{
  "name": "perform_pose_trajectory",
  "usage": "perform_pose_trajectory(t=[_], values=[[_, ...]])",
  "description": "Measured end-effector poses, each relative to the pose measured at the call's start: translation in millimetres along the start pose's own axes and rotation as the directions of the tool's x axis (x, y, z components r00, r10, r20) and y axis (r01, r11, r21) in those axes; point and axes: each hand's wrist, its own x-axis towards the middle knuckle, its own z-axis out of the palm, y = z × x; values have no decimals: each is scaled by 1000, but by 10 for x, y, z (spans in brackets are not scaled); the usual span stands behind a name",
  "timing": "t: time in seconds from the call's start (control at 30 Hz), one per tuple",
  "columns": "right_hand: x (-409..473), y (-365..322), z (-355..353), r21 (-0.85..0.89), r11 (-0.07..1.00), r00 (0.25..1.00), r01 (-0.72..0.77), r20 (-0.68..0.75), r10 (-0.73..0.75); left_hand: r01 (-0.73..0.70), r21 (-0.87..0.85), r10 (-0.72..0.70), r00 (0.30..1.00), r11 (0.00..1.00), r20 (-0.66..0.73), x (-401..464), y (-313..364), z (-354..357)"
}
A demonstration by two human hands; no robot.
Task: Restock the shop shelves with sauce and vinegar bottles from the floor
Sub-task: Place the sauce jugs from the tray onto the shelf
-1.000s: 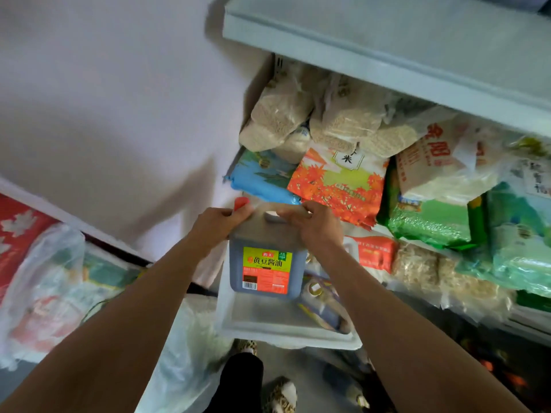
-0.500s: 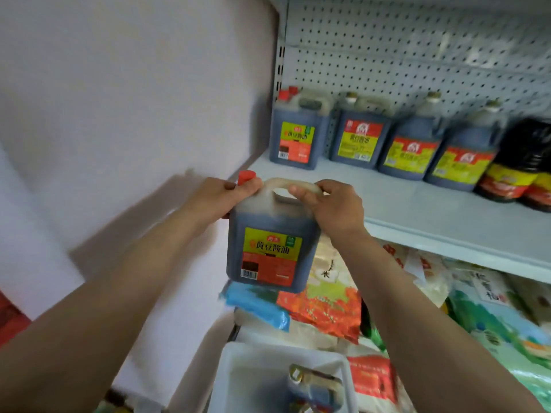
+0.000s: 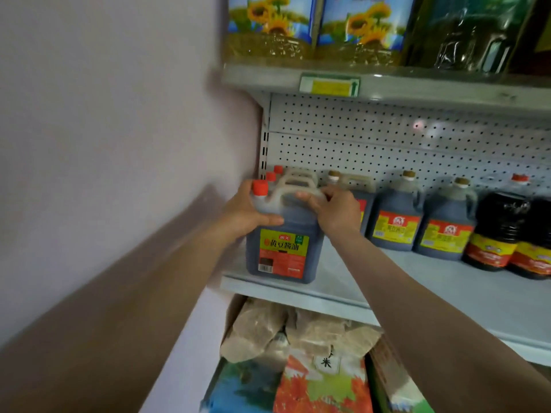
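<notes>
Dark soy sauce jug (image 3: pixel 283 245), red cap, yellow-red label, upright at front left end of shelf (image 3: pixel 387 281). Left hand (image 3: pixel 247 213) fingers curled around jug shoulder under cap; right hand (image 3: pixel 337 210) fingers clamped over handle. Matching jugs directly behind fingers; more sauce bottles (image 3: pixel 447 228) right of right-hand fingers. Rice bags (image 3: pixel 298 338) below.

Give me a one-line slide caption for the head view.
Both hands, left hand and right hand, set a soy sauce jug at the shelf front, by the wall.
</notes>
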Motion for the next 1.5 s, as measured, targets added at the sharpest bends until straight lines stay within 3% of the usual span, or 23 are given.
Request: perform_pose_trajectory(t=[0.17, 0.63, 0.9, 1.03, 1.13, 1.27, 1.4, 1.5], values=[[271, 317, 382, -56, 998, 1000, -3, 14, 4, 4, 106, -3, 1000, 994, -4, 395, -370, 112], [696, 505, 742, -101, 989, 994, -105, -49, 101, 28, 7, -28, 995, 1000, 101, 1036, -688, 140], [571, 602, 561, 16, 994, 990, -104, 97, 102, 82, -15, -82, 996, 997, -30, 846, -738, 236], [185, 869, 234, 52, 994, 991, -91, 108, 85, 89, -10, -88, 965, 996, -247, 400, -643, 461], [-167, 1098, -86, 36, 997, 987, -71, 148, 65, 88, -9, -86, 935, 996, -344, -60, -619, 680], [-785, 1464, -457, 11, 999, 977, -36, 210, 33, 161, 120, -92, 892, 980, -442, -914, -643, 1071], [-1593, 2014, -691, -5, 998, 950, -63, 306, 61, 300, 161, -226, 904, 940, -362, -1969, -983, 1597], [-2269, 2507, -785, -64, 982, 879, -176, 438, 186, 477, 122, -438, 863, 870, -253, -2764, -1350, 1982]])
